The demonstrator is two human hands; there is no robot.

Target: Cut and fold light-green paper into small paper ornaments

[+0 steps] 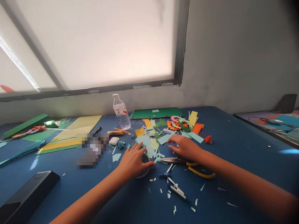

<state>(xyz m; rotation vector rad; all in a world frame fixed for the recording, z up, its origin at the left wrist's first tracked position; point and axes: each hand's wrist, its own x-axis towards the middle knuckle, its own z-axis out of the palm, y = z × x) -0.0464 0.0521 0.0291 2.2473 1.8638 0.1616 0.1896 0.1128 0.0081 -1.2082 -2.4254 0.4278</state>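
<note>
Two bare hands work low over a blue table [233,133] strewn with cut paper. Left hand [133,160] lies palm down on a roll of clear tape [145,169], fingers spread a little and curled over the ring's top edge, thumb along its near side; the roll sits flat on the table, just in front of the scrap heap. Right hand [185,147] rests palm down, fingers loosely together and stretched toward the pale blue paper scraps [149,144], its heel over the blades of a pair of scissors [198,169]. Whether those fingers pinch a scrap cannot be told. The scissors lie flat, yellow handles toward the right wrist, blades pointing left toward the tape. Near edge of that: a drawing compass [173,183] with a blue hinge, legs spread, lying among small white and blue offcuts. Behind the hands, a pile of orange, yellow and green paper shapes [178,123], with a small red folded piece [208,139] to its right. A plastic water bottle [121,112] stands upright near the wall, a green sheet [156,112] flat beside it. A glue stick [116,133] lies on its side near the bottle; a white eraser [113,141] sits just in front of it. Yellow and green sheets [72,133] are stacked at left. A dark box-like object [28,194] occupies the near left corner. Frosted window [93,43] above.
</note>
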